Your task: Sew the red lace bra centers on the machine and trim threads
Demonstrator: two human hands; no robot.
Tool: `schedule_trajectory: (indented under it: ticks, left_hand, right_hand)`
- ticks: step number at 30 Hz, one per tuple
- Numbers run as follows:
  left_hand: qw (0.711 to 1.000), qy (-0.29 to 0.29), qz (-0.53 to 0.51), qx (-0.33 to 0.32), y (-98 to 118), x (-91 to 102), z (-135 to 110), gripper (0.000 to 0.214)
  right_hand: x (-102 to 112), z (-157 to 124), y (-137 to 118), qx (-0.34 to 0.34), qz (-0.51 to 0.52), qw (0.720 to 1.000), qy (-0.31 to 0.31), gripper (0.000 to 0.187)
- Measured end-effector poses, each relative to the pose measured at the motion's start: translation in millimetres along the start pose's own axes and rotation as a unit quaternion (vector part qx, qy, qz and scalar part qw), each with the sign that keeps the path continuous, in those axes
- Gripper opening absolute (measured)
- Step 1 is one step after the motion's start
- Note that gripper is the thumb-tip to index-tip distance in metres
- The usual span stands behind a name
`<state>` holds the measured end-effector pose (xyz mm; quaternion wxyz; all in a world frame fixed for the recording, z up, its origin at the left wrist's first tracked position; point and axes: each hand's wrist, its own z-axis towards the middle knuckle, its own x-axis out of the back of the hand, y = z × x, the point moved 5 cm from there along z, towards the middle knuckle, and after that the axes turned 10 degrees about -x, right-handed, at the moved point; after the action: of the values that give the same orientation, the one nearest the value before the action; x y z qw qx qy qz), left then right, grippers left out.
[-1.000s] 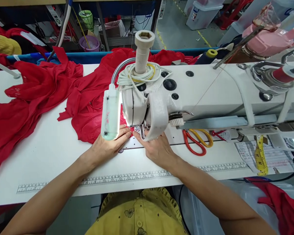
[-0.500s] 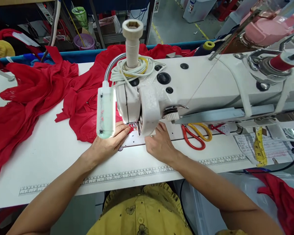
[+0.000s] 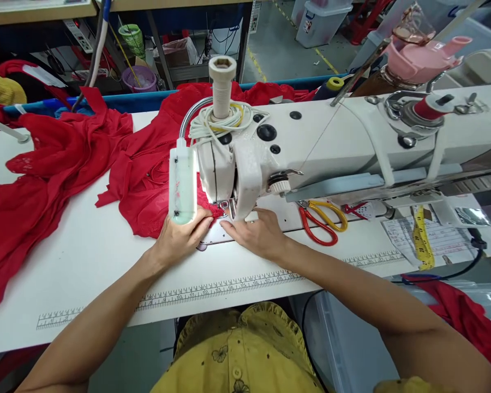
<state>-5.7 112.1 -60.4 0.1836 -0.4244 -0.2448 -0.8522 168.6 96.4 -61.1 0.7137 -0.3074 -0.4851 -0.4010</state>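
My left hand lies flat with fingers spread on the edge of the red fabric, just left of the presser foot of the white sewing machine. The small work lamp on its gooseneck hides part of that hand's fingers. My right hand rests flat on the metal plate in front of the needle, fingers stretched toward the fabric's edge under the foot. Neither hand grips anything.
More red cloth is heaped over the table's left side. Red and yellow handled scissors lie right of the machine head, beside a paper sheet and a yellow tape measure. A printed ruler runs along the table's front edge.
My right hand drew back to the right of the foot half a second ago and has returned in front of the needle. The left hand stayed on the fabric.
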Motion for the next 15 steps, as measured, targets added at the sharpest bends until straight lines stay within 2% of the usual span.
schedule_trajectory:
  ticks: [5,10,12,15]
  left_hand:
    - [1.000,-0.008,0.014,-0.001,0,0.6,0,0.018]
    - [0.996,-0.045,0.064,-0.048,11,-1.9,-1,0.041]
    - [0.993,-0.053,0.084,-0.068,18,-3.5,-3,0.043]
    - [0.992,-0.063,0.081,-0.080,22,-6.8,-6,0.047]
  right_hand:
    - [-7,9,-2,0.016,-0.033,0.999,-0.021,0.032]
    - [-3,8,-1,0.100,-0.035,0.993,-0.052,0.036]
    - [2,3,-2,0.128,-0.043,0.990,-0.042,0.037]
    - [5,-5,-4,0.121,-0.010,0.992,-0.016,0.035]
